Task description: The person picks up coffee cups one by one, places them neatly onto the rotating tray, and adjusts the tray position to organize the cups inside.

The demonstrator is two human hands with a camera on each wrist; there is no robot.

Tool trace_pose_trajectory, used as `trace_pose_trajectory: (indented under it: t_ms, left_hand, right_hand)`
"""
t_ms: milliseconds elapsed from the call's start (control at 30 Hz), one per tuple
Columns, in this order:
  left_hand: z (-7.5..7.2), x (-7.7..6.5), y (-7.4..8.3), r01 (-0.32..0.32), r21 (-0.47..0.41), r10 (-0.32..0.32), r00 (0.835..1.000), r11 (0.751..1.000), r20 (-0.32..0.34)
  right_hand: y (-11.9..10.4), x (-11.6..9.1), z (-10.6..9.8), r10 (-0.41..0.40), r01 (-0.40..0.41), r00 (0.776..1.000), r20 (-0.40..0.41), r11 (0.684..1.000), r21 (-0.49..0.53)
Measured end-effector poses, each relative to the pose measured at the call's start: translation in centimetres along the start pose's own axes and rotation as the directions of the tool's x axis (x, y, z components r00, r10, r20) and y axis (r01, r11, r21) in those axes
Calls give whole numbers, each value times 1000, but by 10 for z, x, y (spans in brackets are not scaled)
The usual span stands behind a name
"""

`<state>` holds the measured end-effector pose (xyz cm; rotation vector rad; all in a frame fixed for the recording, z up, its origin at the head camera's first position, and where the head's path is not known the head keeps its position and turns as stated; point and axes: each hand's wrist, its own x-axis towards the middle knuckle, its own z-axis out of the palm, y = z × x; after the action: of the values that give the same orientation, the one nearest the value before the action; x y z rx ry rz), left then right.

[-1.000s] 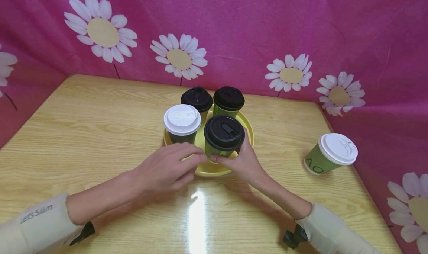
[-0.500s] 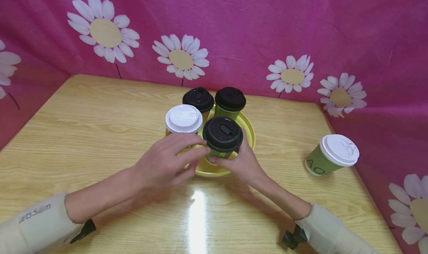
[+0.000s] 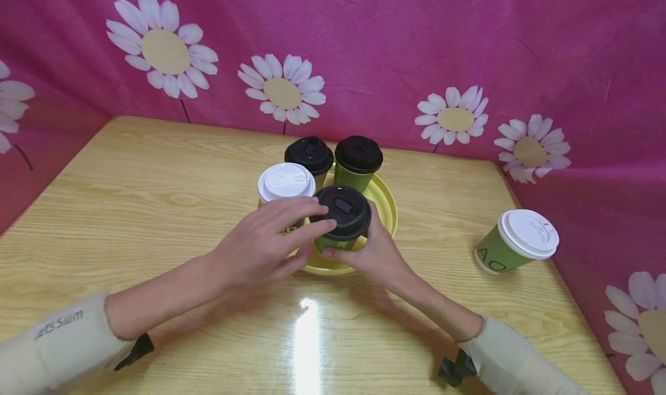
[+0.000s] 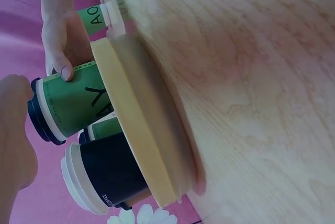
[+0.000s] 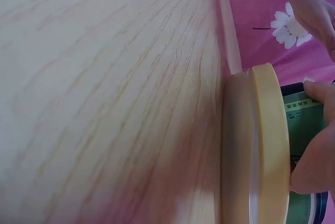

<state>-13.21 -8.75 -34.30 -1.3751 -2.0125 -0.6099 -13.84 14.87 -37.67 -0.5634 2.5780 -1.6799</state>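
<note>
A green paper coffee cup with a black lid [image 3: 342, 211] stands at the front of the round yellow tray [image 3: 386, 201]. My right hand [image 3: 381, 251] grips its side, thumb across the front and the other fingers hidden behind. Over the lid's left edge reach the loosely bent fingers of my left hand [image 3: 262, 242], fingertips right at the lid. In the left wrist view the green cup [image 4: 78, 96] sits low against the tray wall [image 4: 138, 124]. Just left of it on the tray is a dark cup with a white lid [image 3: 286, 182], partly covered by my left hand.
Two more black-lidded cups stand at the tray's back, one left [image 3: 309, 154] and one right [image 3: 359, 155]. Away to the right, a green cup with a white lid [image 3: 496, 249] stands on the wooden table [image 3: 156, 192]. A pink flowered cloth [image 3: 364, 48] hangs behind.
My left hand has moved right and up, from beside the front cup to over its lid. The front cup has shifted slightly left and nearer, with my right hand still holding it.
</note>
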Motion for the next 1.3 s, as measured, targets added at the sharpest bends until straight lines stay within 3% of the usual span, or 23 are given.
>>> trace_pose_trajectory:
  t_ms: [633,1300]
  left_hand:
    - [3,6,-2,-26,-8,26,997,1000,71]
    - [6,4,-2,-58,-27,60,996,998,60]
  right_hand:
    - [0,0,4,-40,43,998,44,996,-75]
    - [-1,0,7,-63,76,993,100,988,-137]
